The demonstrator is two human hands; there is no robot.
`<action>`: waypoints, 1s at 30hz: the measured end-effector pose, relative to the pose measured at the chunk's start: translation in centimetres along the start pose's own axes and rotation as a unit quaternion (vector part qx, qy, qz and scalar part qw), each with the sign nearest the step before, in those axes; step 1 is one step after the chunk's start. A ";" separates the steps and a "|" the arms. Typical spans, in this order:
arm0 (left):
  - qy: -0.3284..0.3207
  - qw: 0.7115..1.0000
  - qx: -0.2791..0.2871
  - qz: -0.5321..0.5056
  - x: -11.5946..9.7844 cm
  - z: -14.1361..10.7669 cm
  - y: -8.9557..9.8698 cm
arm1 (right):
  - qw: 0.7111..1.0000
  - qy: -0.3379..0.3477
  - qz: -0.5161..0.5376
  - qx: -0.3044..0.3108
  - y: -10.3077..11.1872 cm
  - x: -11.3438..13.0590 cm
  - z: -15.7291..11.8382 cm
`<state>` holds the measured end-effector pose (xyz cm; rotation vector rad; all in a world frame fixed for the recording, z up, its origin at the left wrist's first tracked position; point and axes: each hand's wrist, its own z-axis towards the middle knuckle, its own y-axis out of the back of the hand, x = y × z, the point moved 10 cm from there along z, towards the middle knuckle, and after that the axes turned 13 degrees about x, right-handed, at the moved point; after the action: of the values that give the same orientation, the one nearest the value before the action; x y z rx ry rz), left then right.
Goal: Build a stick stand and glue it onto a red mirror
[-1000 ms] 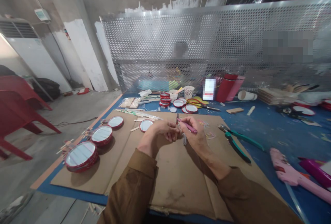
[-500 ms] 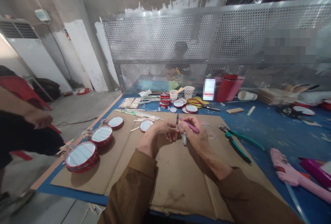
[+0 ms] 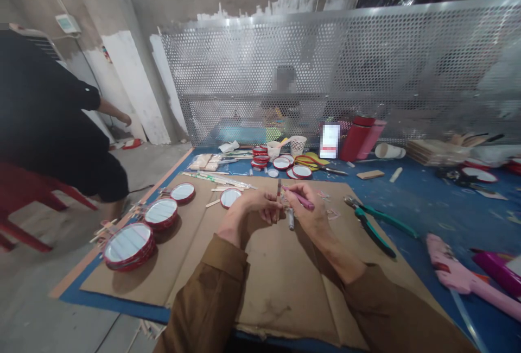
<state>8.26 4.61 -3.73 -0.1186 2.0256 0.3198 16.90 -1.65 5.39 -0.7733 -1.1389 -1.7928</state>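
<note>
Above the brown cardboard [image 3: 268, 288], my left hand [image 3: 260, 205] pinches a small flat stick [image 3: 279, 190], held upright. My right hand [image 3: 307, 209] is closed round a pink marker [image 3: 302, 200], its tip end close to the stick. A grey marker [image 3: 290, 219] shows just below, between the two hands; whether it is held or lies on the cardboard I cannot tell. Left of my left hand lies a round red-rimmed disc [image 3: 230, 197] with thin sticks beside it.
Stacks of red-rimmed discs [image 3: 129, 245] line the left side. On the right are teal-handled pliers [image 3: 374, 232] and a pink glue gun [image 3: 451, 269]. Cups, scissors, a lit phone [image 3: 329, 141] and a red bottle [image 3: 356, 138] stand behind. A person in black [image 3: 52, 108] is at far left.
The person at far left has moved, with more of the body and the red chair now showing. My hands have hardly moved and hold the same things.
</note>
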 end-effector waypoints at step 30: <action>0.005 1.000 0.011 -0.013 -0.3 0.1 -0.4 | 0.999 -0.036 -0.031 0.024 -0.5 -1.2 0.3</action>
<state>8.55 4.18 -3.53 -0.1345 2.0343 0.2813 17.01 -0.90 4.31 -0.7878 -1.2617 -1.7931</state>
